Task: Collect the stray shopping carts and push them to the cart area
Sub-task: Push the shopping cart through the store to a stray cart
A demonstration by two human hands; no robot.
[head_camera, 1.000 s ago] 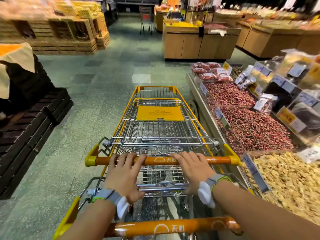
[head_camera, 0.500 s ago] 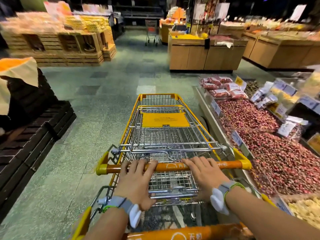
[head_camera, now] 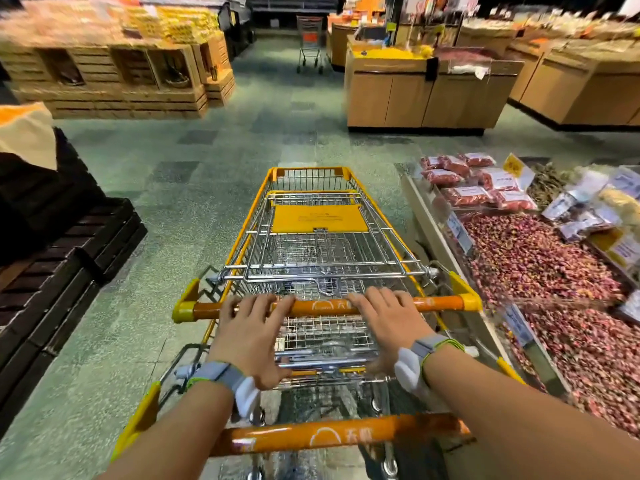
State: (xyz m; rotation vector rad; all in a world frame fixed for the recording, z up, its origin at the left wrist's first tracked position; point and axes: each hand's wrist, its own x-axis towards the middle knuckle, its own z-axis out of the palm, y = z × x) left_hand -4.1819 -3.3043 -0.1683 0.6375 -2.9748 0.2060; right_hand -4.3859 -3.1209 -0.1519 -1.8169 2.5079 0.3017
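Two yellow-and-orange shopping carts are nested in front of me. The front cart (head_camera: 313, 237) has an orange handle (head_camera: 440, 303). My left hand (head_camera: 251, 336) and my right hand (head_camera: 391, 327) both lie over that handle with fingers stretched forward across the bar, thumbs behind it. The rear cart's handle (head_camera: 332, 436) crosses just below my forearms. Another cart (head_camera: 310, 39) stands alone far down the aisle, beside a wooden counter.
A bulk bin display (head_camera: 540, 258) of dried goods runs close along the carts' right side. Dark crates (head_camera: 62, 271) line the left. Wooden crate stands (head_camera: 114, 77) and counters (head_camera: 426, 95) flank the green tiled aisle (head_camera: 214, 174) ahead.
The carts and I have rolled forward along the aisle; the bins on the right slid back past me and the distant cart looks nearer. Both hands stayed on the front handle.
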